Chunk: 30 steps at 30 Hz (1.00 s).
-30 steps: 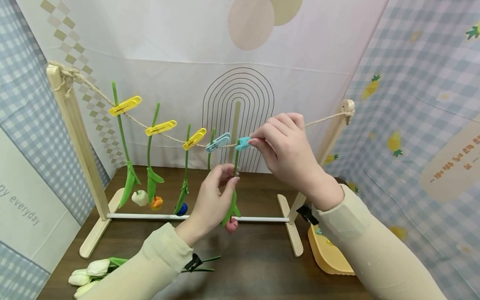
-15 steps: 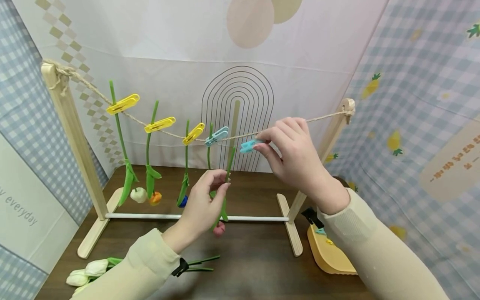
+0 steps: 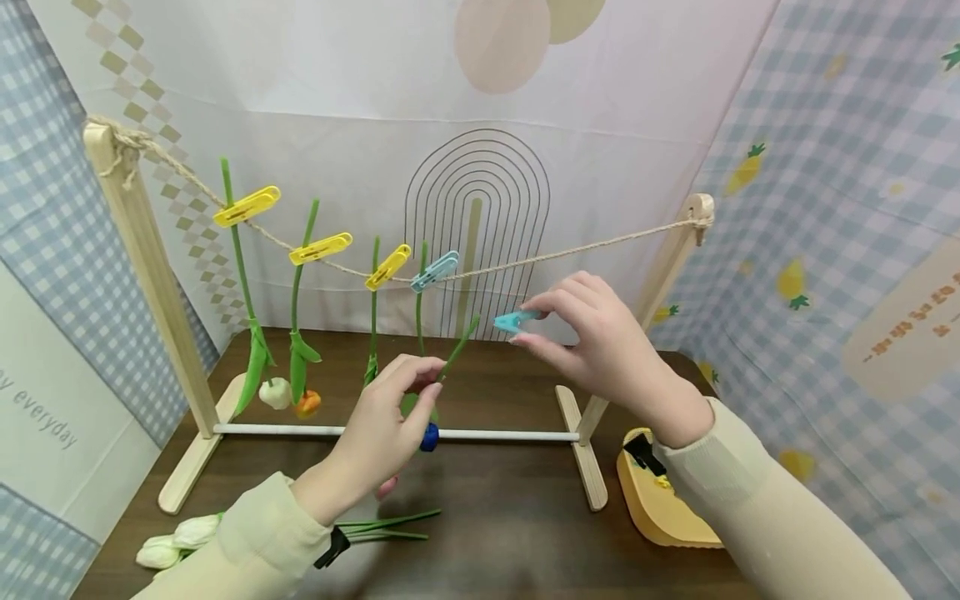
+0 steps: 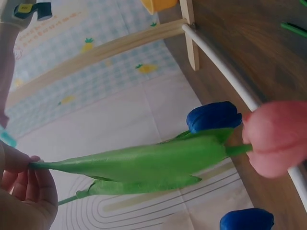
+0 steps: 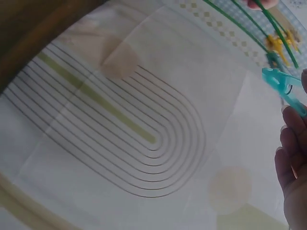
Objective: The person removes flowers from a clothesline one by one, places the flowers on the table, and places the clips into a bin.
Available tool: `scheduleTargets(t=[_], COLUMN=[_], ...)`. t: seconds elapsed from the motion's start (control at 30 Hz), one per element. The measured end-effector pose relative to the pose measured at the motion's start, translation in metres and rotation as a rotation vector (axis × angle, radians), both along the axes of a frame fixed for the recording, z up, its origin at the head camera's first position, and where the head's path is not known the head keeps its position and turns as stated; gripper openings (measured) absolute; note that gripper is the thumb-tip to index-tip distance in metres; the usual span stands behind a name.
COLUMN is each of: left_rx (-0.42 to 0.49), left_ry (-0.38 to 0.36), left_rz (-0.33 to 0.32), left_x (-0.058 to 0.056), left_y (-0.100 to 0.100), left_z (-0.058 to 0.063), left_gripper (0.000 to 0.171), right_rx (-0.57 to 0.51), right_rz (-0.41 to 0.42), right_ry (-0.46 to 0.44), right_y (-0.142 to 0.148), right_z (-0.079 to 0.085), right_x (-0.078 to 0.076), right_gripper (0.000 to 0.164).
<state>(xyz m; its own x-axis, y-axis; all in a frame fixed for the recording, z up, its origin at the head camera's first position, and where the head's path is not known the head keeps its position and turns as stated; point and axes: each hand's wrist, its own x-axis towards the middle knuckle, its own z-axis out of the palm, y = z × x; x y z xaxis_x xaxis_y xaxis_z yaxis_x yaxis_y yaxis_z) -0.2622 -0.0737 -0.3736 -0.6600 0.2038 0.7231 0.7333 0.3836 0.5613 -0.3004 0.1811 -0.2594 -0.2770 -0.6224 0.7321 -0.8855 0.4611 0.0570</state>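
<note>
One word, "everyday", reads clearly on the checked cloth [image 3: 60, 467] at the left, with what comes before it cut off by the edge of the view; the orange lettering [image 3: 911, 321] on the right-hand cloth is too small and slanted to make out. In front of the back sheet [image 3: 337, 75], with its printed arches, a wooden stand [image 3: 153, 275] carries a sagging rope [image 3: 577, 250]. Three yellow clips [image 3: 321, 248] and a light blue clip [image 3: 435, 272] fasten green stems to it, with white [image 3: 275, 393], orange [image 3: 308, 404] and blue blooms [image 3: 429, 437] hanging below. The left hand [image 3: 375, 433] pinches the stem of a pink tulip [image 4: 192, 153] between thumb and fingers, below the rope and apart from it; in the head view that hand hides most of the flower. The right hand [image 3: 607, 358] pinches a second blue clip [image 3: 516, 322], also below the rope, its mouth near the tip of the tulip's stem. White tulips [image 3: 197, 532] lie on the dark surface [image 3: 495, 517], partly covered by the left sleeve [image 3: 247, 533], and the right sleeve [image 3: 772, 492] overlaps a yellow tray [image 3: 667, 517] beside the stand's foot.
</note>
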Motion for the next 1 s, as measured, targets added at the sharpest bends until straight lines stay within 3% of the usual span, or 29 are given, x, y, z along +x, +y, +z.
scheduleTargets(t=[0.33, 0.8, 1.0], left_rx=[-0.108, -0.356, -0.479], left_ry=[-0.011, 0.060, 0.119], left_rz=[-0.027, -0.054, -0.060], left_x=[0.007, 0.013, 0.016], left_y=[-0.011, -0.023, -0.026], left_z=[-0.008, -0.035, -0.047], left_gripper=[0.030, 0.031, 0.031], right_rx=[0.009, 0.119, 0.157], right_rz=[-0.033, -0.094, -0.175], right_ry=[-0.146, -0.185, -0.248], right_y=[0.019, 0.047, 0.058], right_z=[-0.029, -0.066, -0.084], right_x=[-0.004, -0.016, -0.016], right_gripper=[0.021, 0.024, 0.023])
